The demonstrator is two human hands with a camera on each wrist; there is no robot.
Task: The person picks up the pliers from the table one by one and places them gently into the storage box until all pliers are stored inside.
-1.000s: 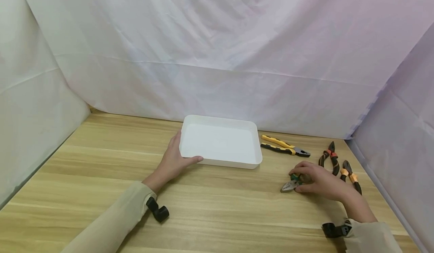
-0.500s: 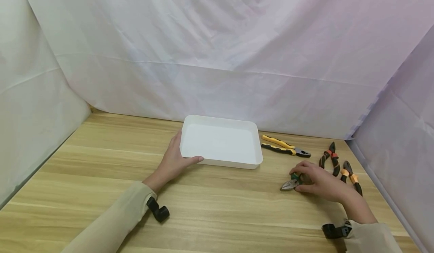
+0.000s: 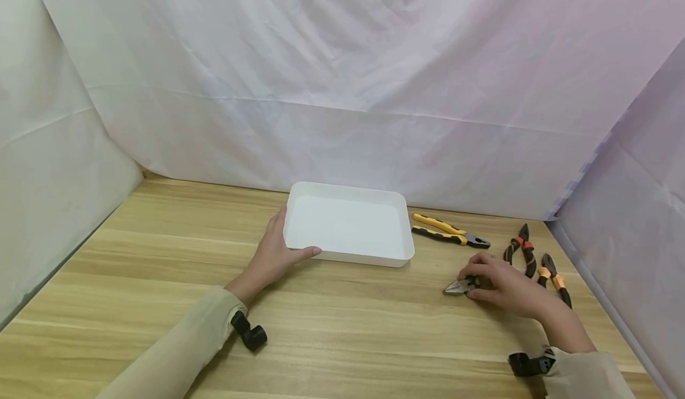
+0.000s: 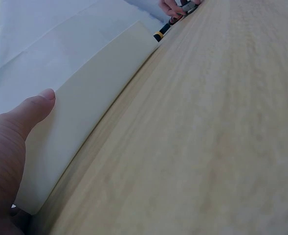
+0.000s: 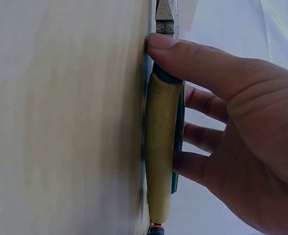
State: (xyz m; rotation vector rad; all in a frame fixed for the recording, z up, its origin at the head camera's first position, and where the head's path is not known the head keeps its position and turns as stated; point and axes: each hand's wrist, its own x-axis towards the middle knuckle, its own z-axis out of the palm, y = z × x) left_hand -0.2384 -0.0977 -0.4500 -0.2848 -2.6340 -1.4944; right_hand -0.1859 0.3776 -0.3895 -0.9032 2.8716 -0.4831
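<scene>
The white tray [image 3: 348, 226] sits near the far edge of the table [image 3: 348, 327], at 12 o'clock in the head view, its near wall facing 6 o'clock. The left hand [image 3: 270, 255] rests on the tray's 8 o'clock corner with its grip spread: the thumb lies straight along the outside of the near wall, and the fingers follow the left wall. The green-handled pliers [image 3: 456, 287] are located at 4 o'clock from the tray, well apart from it, with the metal nose pointing to 9 o'clock. The right hand [image 3: 500, 286] has its grip pinching these pliers — thumb close behind the metal nose, fingers on the opposite side. Contact between the held pliers and the table cannot be determined. Three further tools lie around the right hand: yellow-and-black pliers [image 3: 464, 236] at 11 o'clock, just beside the tray's right wall; red-and-black pliers [image 3: 528, 253] at 1 o'clock, nose toward 12; and orange-and-black pliers [image 3: 558, 280] at 3 o'clock, nose toward 11 — the last two near each other.
</scene>
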